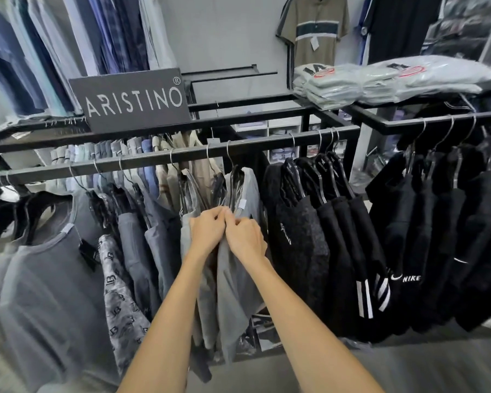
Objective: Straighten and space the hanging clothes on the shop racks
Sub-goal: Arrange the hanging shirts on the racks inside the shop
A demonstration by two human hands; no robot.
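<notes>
Head view: both my forearms reach up from 6 o'clock to the middle of the front rail [153,163], a dark bar that crosses the frame from 9 o'clock towards 3 o'clock. The left grip [207,229] and right grip [245,239] meet knuckle to knuckle at the centre. Both have their fingers curled, and both pinch the neckline of a light grey shirt [233,279]. This shirt hangs from a wire-hooked hanger in a tight bunch of pale garments. I cannot tell whether the left fingertips also catch the neighbouring shirt. A small white label [242,205] shows just above the right knuckles.

Towards 9 o'clock on the same rail hang a patterned grey shirt [122,302] and a large grey T-shirt [48,279], with darker grey pieces between them and my hands. At 3 o'clock, just beside the right grip, hangs a group of black shirts [309,236], some with white stripes at the sleeve. Farther out at 3 o'clock, on a second rail, are black tops [437,236], one of which reads NIKE.

At 11 o'clock a dark ARISTINO sign [131,99] stands tilted on the rack top. Above it hang blue and checked shirts [68,38]. At 1 o'clock folded shirts in plastic bags [380,80] are stacked on the rack top. An olive polo [313,26] with a dark chest band hangs on the wall at 12 to 1 o'clock.
</notes>
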